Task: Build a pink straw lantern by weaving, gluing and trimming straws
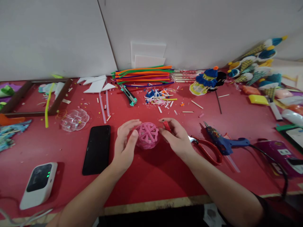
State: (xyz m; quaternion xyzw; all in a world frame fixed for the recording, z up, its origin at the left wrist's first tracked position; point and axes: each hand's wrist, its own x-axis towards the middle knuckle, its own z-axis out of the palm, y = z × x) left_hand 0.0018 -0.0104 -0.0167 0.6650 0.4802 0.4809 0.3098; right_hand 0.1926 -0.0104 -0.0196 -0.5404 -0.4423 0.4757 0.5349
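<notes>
A pink openwork basket (148,135), round, with spokes crossing on the face toward me, sits between my hands above the red table. My left hand (125,143) curls round its left side, thumb and fingers against the rim. At its right edge, my right hand (176,137) pinches a small red object (167,125) that looks like a lighter, partly hidden by the fingers. Scissors-like pliers with red handles (209,150) lie just right of that hand. A black phone (96,150) is left of my left hand.
A blue glue gun (220,138) with its cord lies at right. Beyond my hands are a utility knife (128,94), cut scraps (157,97) and pipe cleaners (143,75). A white device (39,185) and clear bead case (75,119) are at left.
</notes>
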